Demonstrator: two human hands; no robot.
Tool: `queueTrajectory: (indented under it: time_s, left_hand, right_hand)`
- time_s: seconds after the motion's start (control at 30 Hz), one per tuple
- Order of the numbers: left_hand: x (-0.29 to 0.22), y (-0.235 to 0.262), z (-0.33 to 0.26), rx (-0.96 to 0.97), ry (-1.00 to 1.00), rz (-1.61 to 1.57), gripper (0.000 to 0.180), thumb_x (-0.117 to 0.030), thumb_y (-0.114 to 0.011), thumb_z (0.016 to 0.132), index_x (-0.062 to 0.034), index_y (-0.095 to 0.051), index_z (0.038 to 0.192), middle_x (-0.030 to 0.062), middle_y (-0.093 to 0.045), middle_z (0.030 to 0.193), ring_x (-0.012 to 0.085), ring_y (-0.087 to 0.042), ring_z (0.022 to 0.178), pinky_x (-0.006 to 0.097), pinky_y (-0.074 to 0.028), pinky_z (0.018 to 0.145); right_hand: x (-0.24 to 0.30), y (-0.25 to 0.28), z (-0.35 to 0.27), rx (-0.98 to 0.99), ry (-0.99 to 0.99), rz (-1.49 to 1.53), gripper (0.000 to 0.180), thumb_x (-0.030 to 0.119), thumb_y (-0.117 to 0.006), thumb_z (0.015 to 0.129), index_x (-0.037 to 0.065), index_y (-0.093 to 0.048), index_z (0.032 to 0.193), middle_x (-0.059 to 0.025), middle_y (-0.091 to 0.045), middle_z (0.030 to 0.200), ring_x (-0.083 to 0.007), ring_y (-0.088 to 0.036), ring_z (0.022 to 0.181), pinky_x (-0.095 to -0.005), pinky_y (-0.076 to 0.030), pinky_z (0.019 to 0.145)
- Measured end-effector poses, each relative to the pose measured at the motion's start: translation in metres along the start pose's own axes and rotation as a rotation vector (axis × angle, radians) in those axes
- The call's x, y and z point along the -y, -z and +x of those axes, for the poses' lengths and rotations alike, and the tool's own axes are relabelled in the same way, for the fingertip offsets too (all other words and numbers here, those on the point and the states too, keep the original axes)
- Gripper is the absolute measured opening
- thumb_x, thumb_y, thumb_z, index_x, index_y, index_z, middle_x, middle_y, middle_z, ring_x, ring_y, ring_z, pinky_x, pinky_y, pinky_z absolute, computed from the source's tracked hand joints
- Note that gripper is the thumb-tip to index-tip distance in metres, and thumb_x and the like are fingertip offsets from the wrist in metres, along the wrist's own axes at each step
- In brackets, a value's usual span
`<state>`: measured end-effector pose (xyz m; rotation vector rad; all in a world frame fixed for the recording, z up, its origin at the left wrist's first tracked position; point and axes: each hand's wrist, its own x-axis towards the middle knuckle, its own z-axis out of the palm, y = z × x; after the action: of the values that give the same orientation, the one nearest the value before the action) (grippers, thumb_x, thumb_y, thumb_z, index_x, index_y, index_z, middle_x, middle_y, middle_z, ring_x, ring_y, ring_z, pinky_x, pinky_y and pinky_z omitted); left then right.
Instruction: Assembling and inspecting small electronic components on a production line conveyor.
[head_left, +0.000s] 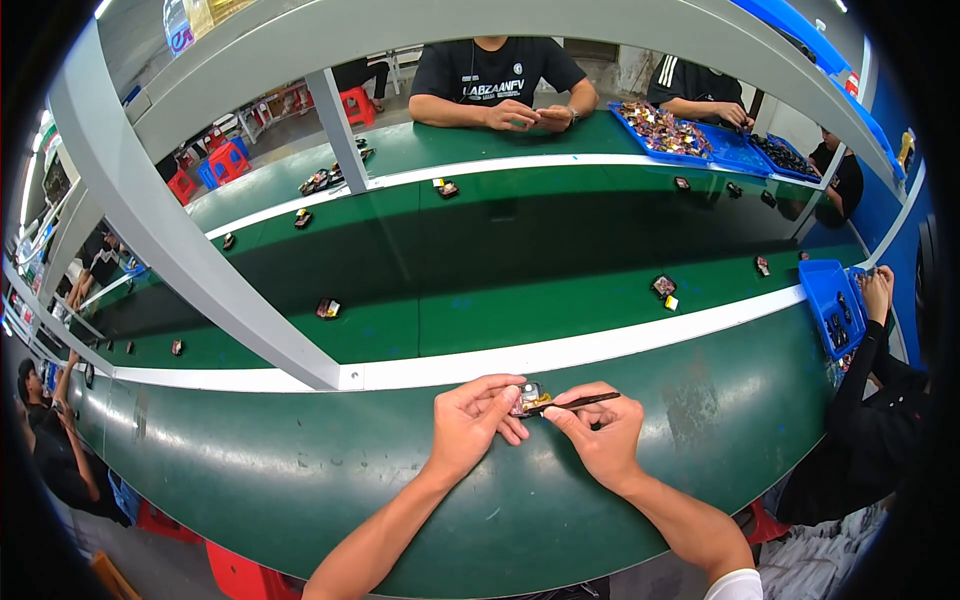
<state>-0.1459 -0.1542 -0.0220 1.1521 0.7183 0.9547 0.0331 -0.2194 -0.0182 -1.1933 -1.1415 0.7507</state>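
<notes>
Over the green worktable (480, 480), my left hand (472, 420) grips a small dark electronic unit (530, 394) between thumb and fingers. The unit has a grey and yellowish inside showing; finer parts are too small to make out. My right hand (604, 432) is closed round a thin dark pen-like tool, perhaps tweezers (588, 400). The tool slants leftward, and its tip meets the unit near my left fingertips. Both hands are close together, just in front of the white rail.
Beyond the white rail (450, 371), a green conveyor belt (500, 325) carries several small units, one (664, 287) at front right. A grey post (180, 220) rises on the left. Blue trays (828, 300) stand at right and far right. Co-workers sit opposite and at both sides.
</notes>
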Motion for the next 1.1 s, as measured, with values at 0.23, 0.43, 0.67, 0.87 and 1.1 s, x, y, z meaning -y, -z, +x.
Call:
queueTrajectory:
  time_s: [0.23,0.43,0.67,0.87,1.1]
  left_hand:
    - [0.0006,0.0006,0.0004,-0.001,-0.025,-0.02,0.024,-0.006,-0.059,0.102,0.0091,-0.065,0.119,0.015,-0.069,0.085,0.0192,-0.07,0.063,0.027,-0.057,0.053]
    - [0.0007,-0.0001,0.0006,0.003,-0.025,-0.027,0.023,-0.006,-0.06,0.101,0.0089,-0.065,0.118,0.0144,-0.069,0.084,0.019,-0.07,0.062,0.027,-0.057,0.053]
    - [0.0008,-0.0004,0.0001,-0.018,-0.002,0.001,0.021,-0.004,-0.059,0.101,0.0093,-0.066,0.115,0.0144,-0.069,0.084,0.0193,-0.069,0.061,0.027,-0.056,0.051]
    - [0.0004,0.0002,0.0012,-0.035,0.003,-0.02,0.021,-0.004,-0.058,0.101,0.0104,-0.066,0.115,0.0152,-0.07,0.085,0.0199,-0.069,0.06,0.028,-0.056,0.05]
    - [0.0012,0.0012,0.0009,-0.028,0.001,-0.024,0.021,-0.005,-0.058,0.101,0.0102,-0.066,0.114,0.0149,-0.07,0.084,0.0194,-0.069,0.059,0.027,-0.056,0.05]
  right_hand:
    - [0.0026,-0.0004,0.001,0.002,0.025,-0.033,0.013,-0.002,-0.081,0.082,-0.002,-0.073,0.092,0.0024,-0.066,0.071,0.0026,-0.04,0.05,-0.0177,-0.027,0.045]
    - [0.002,-0.0004,0.0015,-0.001,0.025,-0.026,0.012,-0.003,-0.081,0.082,-0.001,-0.073,0.092,0.0039,-0.063,0.067,0.003,-0.039,0.05,-0.018,-0.026,0.044]
    - [0.0059,-0.002,0.0003,0.004,0.024,-0.062,0.012,-0.003,-0.081,0.082,-0.001,-0.073,0.092,0.0048,-0.061,0.064,0.0033,-0.038,0.048,-0.0184,-0.025,0.044]
    - [0.0027,0.0015,0.0043,-0.006,0.074,-0.026,0.013,-0.003,-0.081,0.081,-0.002,-0.073,0.091,0.0013,-0.065,0.067,0.0024,-0.041,0.047,-0.0192,-0.027,0.044]
    - [0.0068,0.004,0.0077,0.059,0.186,-0.172,0.011,-0.003,-0.081,0.079,-0.002,-0.073,0.087,-0.0032,-0.072,0.077,-0.0006,-0.043,0.044,-0.0207,-0.033,0.044]
